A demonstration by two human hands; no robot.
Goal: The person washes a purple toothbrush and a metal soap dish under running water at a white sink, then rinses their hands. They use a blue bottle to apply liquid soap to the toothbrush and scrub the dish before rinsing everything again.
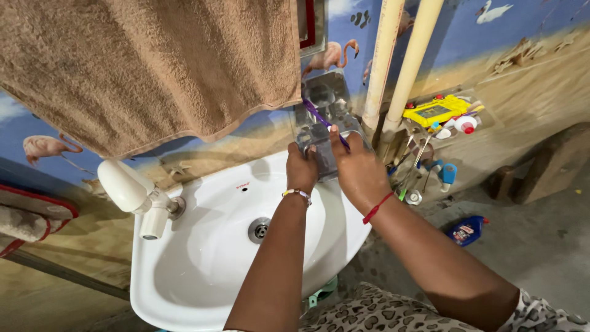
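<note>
Steel holder (pixel 329 117) on the wall above the white basin (pixel 203 246) is gripped by both hands, left hand (pixel 302 169) and right hand (pixel 356 169) clamped; a purple toothbrush (pixel 322 120) rests inside.

Single head view, tilted downward, close above white washbasin (pixel 203 270); wall behind

Wall (pixel 528 55) painted with beach scene: flamingos, swan, sand, blue sky. Brown towel (pixel 147 67) hangs at top. White basin (pixel 203 258) with white tap (pixel 138 193). Two cream pipes (pixel 399 61) run upward. Grey concrete floor (pixel 541 246), blue bottle (pixel 467 230) lying there.
</note>
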